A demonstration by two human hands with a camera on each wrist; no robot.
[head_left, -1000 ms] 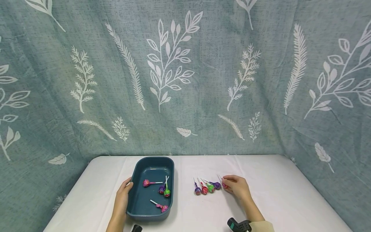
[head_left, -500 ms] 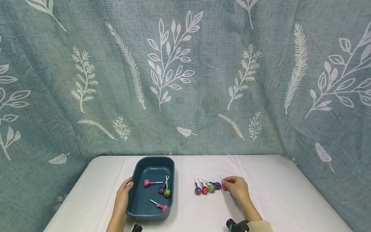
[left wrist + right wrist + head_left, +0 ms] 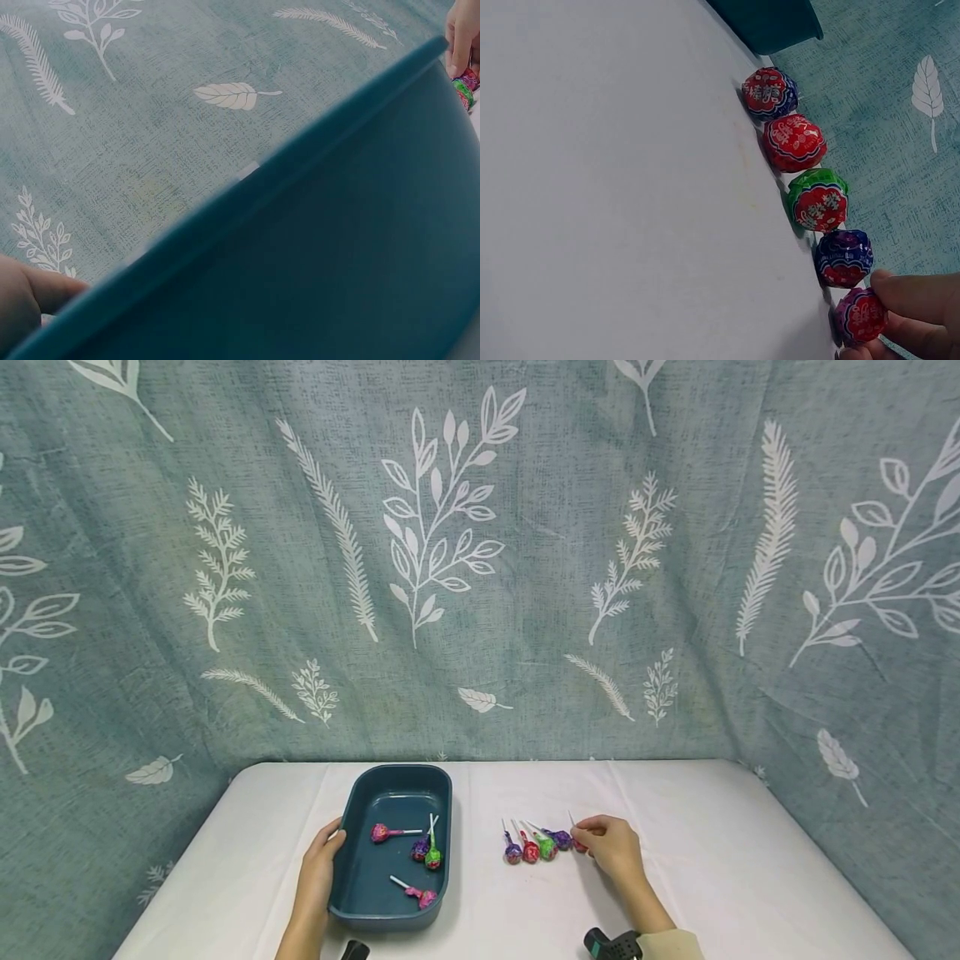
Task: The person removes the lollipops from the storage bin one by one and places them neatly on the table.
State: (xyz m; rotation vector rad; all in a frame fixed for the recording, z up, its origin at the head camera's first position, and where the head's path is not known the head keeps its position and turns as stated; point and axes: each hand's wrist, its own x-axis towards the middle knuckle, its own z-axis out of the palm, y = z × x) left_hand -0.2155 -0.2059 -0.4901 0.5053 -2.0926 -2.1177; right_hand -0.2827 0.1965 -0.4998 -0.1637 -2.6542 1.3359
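Note:
My right hand (image 3: 613, 846) pinches a pink-and-red wrapped lollipop (image 3: 861, 316) between thumb and fingers, at the right end of a row. Beside it in the row lie a purple lollipop (image 3: 844, 259), a green one (image 3: 819, 200), a red one (image 3: 794, 143) and another purple one (image 3: 769, 93), sticks pointing away from me. With my left hand (image 3: 318, 868) I grip the left side of a dark teal tray (image 3: 367, 893), thumb over its rim. Inside the tray lie a pink lollipop (image 3: 381, 833), a purple one (image 3: 420, 849), a green one (image 3: 432, 858) and a second pink one (image 3: 426, 899).
A white cloth covers the table (image 3: 750, 877). Behind it and at both sides hangs a teal leaf-patterned curtain (image 3: 525, 610). The tray stands left of the lollipop row, with a strip of white cloth between them.
My right hand has shifted slightly left, bringing the pinched lollipop up against the purple one at the row's end. The left hand and tray have stayed in place.

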